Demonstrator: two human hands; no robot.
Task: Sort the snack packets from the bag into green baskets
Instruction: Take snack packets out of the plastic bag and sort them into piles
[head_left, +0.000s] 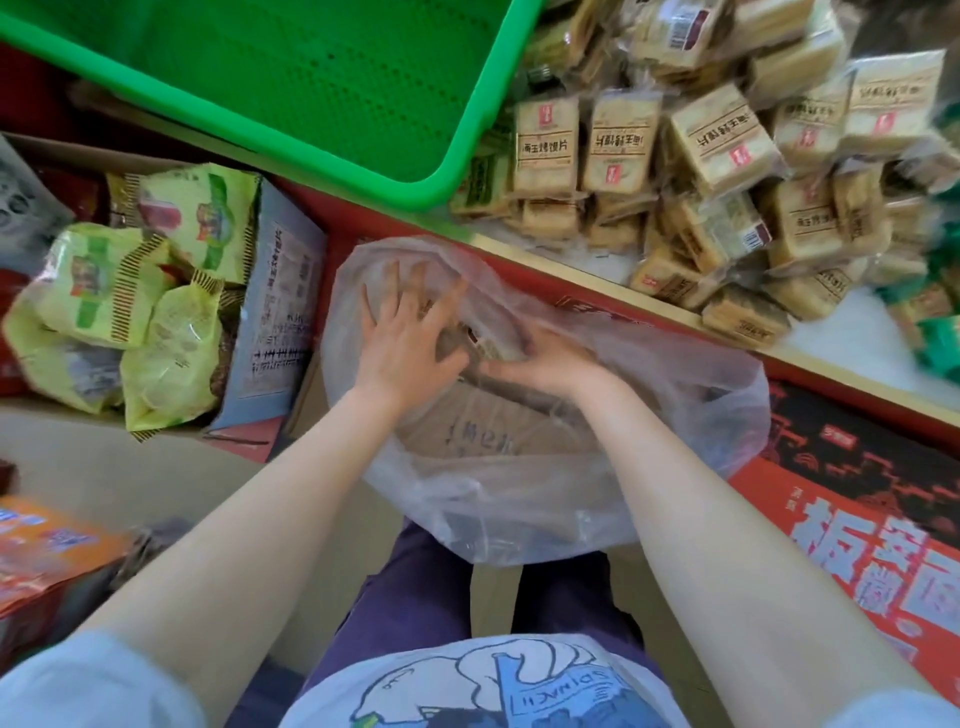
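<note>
Closest to me I see my white printed shirt (483, 691) and purple trousers (415, 587), and both bare forearms reach forward from there. Between my knees stands the clear plastic bag (675, 405), its mouth wide open, with a brown carton (483, 441) visible under the film.

My left hand (410, 338) is inside the mouth of the bag, fingers spread and nearly straight, lying flat on the brown packets there; it grips nothing. My right hand (540, 364) is beside it, just touching it, with fingers curled down around a brown snack packet (483, 343), though blur hides how firm the hold is.

To the left lies a box of yellow-green bags (150, 312). On the right is a red carton (857, 519).

Farther away, the green basket (467, 161) sits tilted on the counter, and beside it, on the right, a heap of beige snack packets (727, 171).
</note>
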